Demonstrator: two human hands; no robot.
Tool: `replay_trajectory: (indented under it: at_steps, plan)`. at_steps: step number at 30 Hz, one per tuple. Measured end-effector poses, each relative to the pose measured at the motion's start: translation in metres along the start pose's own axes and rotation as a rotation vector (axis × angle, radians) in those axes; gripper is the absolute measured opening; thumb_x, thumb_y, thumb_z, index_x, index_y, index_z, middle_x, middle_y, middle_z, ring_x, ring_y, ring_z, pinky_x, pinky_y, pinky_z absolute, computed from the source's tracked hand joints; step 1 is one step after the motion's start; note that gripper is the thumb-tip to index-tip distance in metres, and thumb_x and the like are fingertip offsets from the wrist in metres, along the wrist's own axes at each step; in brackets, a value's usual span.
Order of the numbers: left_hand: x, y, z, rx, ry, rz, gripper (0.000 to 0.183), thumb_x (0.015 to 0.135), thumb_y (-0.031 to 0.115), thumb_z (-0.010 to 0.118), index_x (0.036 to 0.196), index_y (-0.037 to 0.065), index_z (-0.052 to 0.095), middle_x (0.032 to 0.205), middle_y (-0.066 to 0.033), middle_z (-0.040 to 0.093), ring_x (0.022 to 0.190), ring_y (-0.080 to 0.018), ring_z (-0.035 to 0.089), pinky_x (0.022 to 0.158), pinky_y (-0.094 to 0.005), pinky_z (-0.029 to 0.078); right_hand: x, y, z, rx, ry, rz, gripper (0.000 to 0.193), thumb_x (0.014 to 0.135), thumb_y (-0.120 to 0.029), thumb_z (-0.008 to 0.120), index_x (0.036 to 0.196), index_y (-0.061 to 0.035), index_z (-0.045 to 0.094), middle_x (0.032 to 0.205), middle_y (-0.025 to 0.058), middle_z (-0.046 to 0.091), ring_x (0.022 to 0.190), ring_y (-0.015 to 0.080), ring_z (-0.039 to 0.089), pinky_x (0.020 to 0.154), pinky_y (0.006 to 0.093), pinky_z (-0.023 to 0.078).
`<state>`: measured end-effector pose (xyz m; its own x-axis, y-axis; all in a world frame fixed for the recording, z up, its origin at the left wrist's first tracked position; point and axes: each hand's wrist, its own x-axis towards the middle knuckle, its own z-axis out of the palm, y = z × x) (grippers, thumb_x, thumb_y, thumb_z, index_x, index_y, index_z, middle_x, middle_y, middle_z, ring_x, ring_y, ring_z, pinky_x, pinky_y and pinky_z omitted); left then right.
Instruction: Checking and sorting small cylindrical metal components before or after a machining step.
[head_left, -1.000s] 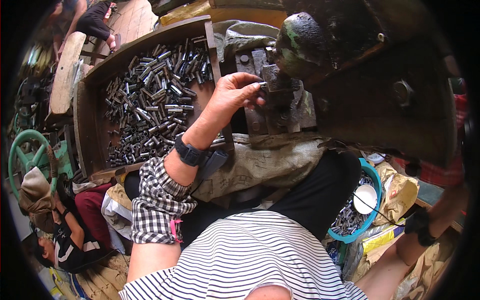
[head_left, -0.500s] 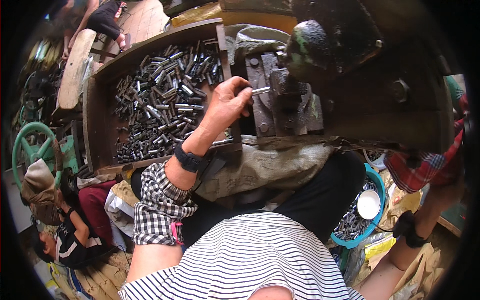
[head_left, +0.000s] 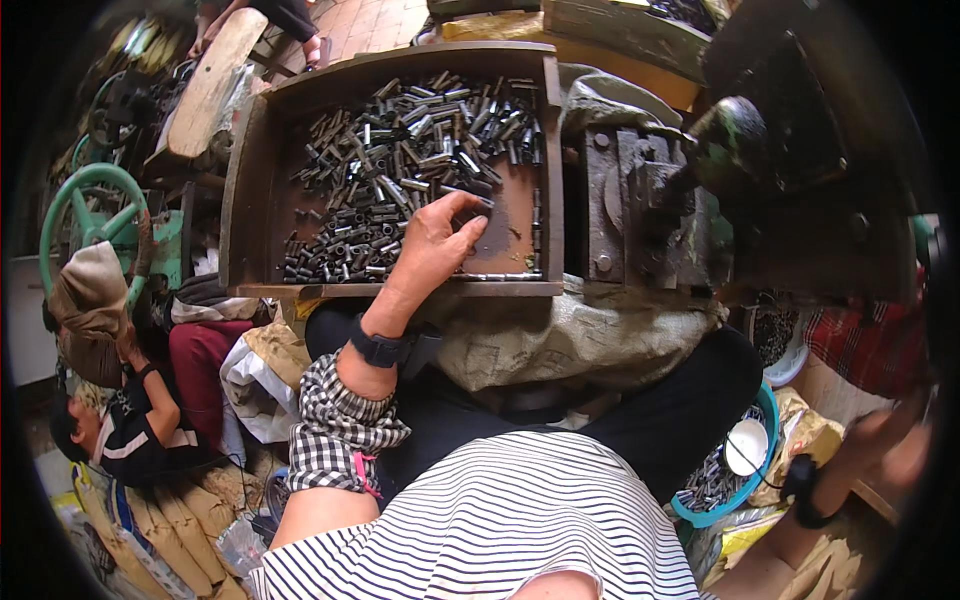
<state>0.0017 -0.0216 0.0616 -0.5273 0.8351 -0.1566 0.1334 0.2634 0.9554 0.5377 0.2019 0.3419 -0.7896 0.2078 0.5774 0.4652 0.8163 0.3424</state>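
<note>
My left hand (head_left: 440, 240) is over a shallow wooden tray (head_left: 400, 291) heaped with short metal tubes (head_left: 385, 150). Thumb and forefinger are pinched on a small metal tube (head_left: 484, 203), whose far part is partly hidden by the fingers. To the right of the tray stands a dark, greasy machine (head_left: 790, 150) with a bolted metal block (head_left: 605, 205) at its front; no hand is at this block. My right hand (head_left: 908, 410) is at the far right rim, blurred and cut by shadow, so its fingers cannot be made out.
A blue basin (head_left: 768, 420) with metal pieces and a white bowl (head_left: 745, 447) stands by my right knee. Sacking (head_left: 580, 335) hangs below the block. Red plaid cloth (head_left: 865, 340) is at right. Another person (head_left: 130, 420) sits at left near a green handwheel (head_left: 90, 225).
My left hand has moved left from the machine's block to the tray. The view has shifted left, so tray and machine appear farther right. My right forearm has dropped slightly.
</note>
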Motion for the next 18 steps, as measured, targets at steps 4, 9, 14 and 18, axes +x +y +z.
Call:
replay_trajectory:
  at_steps: [4, 9, 14, 18]
  plan:
    - [0.0, -0.008, -0.014, 0.563, 0.136, 0.339, 0.023, 0.078, 0.013, 0.064, 0.099, 0.006, 0.058, 0.084, -0.0138, 0.062, 0.074, -0.0323, 0.062, 0.066, -0.0387, 0.049, 0.148, -0.235, 0.09, 0.706, -0.368, -0.097, 0.05, 0.076, -0.022, 0.067, 0.116, 0.0019, 0.05, 0.116, 0.0218, 0.053, 0.1, 0.042, 0.054, 0.086, 0.0467, 0.046]
    - [0.001, -0.003, -0.013, 0.783, 0.149, 0.236, 0.029, 0.077, 0.015, 0.064, 0.104, 0.01, 0.055, 0.096, -0.0125, 0.055, 0.08, -0.0334, 0.061, 0.066, -0.0421, 0.05, 0.169, -0.322, 0.261, 0.876, -0.508, 0.016, 0.038, 0.076, -0.001, 0.059, 0.112, 0.0018, 0.049, 0.103, 0.0202, 0.054, 0.085, 0.0386, 0.057, 0.071, 0.0428, 0.048]
    - [0.005, -0.007, -0.014, 0.837, 0.194, 0.215, 0.024, 0.076, 0.013, 0.064, 0.098, 0.009, 0.055, 0.096, -0.0124, 0.052, 0.078, -0.0327, 0.061, 0.061, -0.0422, 0.051, 0.201, -0.355, 0.356, 0.636, -0.611, -0.07, 0.019, 0.078, -0.001, 0.048, 0.096, 0.0016, 0.05, 0.091, 0.0243, 0.059, 0.081, 0.0376, 0.062, 0.068, 0.0437, 0.051]
    - [0.01, -0.02, -0.013, 0.963, 0.122, 0.293, 0.018, 0.075, 0.012, 0.065, 0.085, 0.005, 0.052, 0.092, -0.0131, 0.05, 0.076, -0.0313, 0.061, 0.061, -0.0409, 0.052, 0.209, -0.375, 0.377, 0.617, -0.721, -0.027, 0.018, 0.077, -0.001, 0.047, 0.095, 0.0021, 0.049, 0.087, 0.0252, 0.061, 0.079, 0.0378, 0.064, 0.07, 0.0442, 0.05]
